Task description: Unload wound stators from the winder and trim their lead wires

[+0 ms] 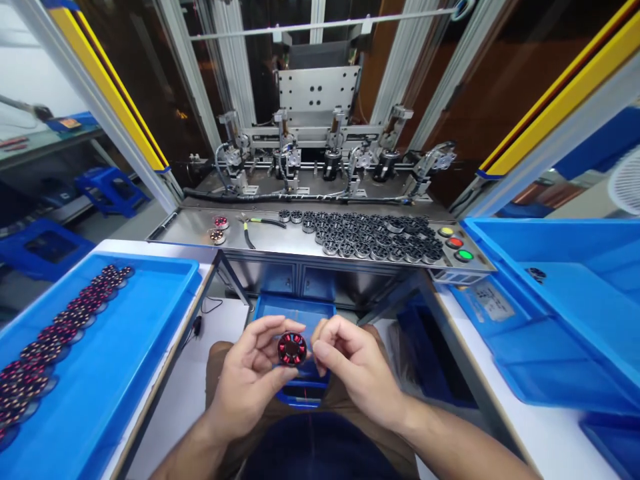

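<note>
Near the bottom centre, my left hand (253,373) holds a round black part with red windings (292,349) between thumb and fingers, its face turned up toward me. My right hand (353,363) is just to the right of that part, thumb and fingers closed together. Its fingertips are close to the part's right edge, and whatever they may pinch is too small to tell. Both hands are above my lap, in front of a blue bin (295,305) lower down.
Rows of black ring parts (365,237), pliers (249,233) and two wound parts (217,236) lie on the metal bench before a machine (320,150). At left, a blue tray (165,273) holds many wound parts. Buttons (455,243) and a blue crate (575,293) are at right.
</note>
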A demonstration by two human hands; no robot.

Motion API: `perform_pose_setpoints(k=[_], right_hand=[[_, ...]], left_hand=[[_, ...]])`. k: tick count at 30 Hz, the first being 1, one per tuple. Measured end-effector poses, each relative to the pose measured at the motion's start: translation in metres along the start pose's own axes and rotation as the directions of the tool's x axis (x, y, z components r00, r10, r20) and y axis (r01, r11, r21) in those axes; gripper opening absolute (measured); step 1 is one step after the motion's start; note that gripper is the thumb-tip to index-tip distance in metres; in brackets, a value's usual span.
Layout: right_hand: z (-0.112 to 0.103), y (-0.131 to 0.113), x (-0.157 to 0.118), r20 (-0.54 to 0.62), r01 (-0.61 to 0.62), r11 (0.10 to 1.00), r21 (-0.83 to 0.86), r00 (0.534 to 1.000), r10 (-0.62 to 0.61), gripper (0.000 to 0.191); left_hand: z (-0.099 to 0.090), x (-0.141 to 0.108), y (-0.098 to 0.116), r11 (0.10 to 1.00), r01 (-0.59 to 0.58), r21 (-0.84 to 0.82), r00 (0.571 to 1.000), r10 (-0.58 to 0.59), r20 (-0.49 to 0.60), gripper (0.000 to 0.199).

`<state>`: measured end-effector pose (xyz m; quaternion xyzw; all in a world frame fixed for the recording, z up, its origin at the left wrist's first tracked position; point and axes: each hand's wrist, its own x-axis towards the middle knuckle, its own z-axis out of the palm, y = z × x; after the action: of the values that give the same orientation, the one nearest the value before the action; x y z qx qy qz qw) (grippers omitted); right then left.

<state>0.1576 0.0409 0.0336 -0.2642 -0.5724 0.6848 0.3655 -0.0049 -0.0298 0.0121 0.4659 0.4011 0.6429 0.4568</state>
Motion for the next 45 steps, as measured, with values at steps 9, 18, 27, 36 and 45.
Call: perform_pose_setpoints(k=[9, 18, 27, 36, 45], right_hand=[[0.008, 0.015, -0.011, -0.043, 0.174, 0.981, -0.088, 0.983, -0.179, 0.029], [0.011, 0.015, -0.008, 0.028, 0.225, 0.97, -0.098, 0.974, -0.223, 0.026], [0.018, 0.025, -0.013, -0.152, 0.165, 0.985, -0.059, 0.973, -0.172, 0.022], [0.021, 0.013, -0.004, -0.205, 0.153, 0.986, -0.064, 0.965, -0.163, 0.029], [0.01, 0.017, -0.007, -0.079, 0.081, 0.994, 0.069, 0.994, -0.076, 0.024]], left_hand=[[0.005, 0.005, -0.01, 0.994, 0.037, -0.102, 0.998, -0.042, -0.054, 0.051], [0.008, -0.005, -0.008, 0.777, -0.362, 0.514, 0.91, 0.413, 0.017, 0.048], [0.009, -0.006, -0.005, 0.777, -0.321, 0.541, 0.912, 0.407, -0.043, 0.039], [0.011, -0.006, -0.004, 0.791, -0.342, 0.507, 0.916, 0.4, -0.006, 0.044], [0.004, -0.005, 0.001, 0.901, -0.191, 0.389, 0.957, 0.259, -0.132, 0.04]])
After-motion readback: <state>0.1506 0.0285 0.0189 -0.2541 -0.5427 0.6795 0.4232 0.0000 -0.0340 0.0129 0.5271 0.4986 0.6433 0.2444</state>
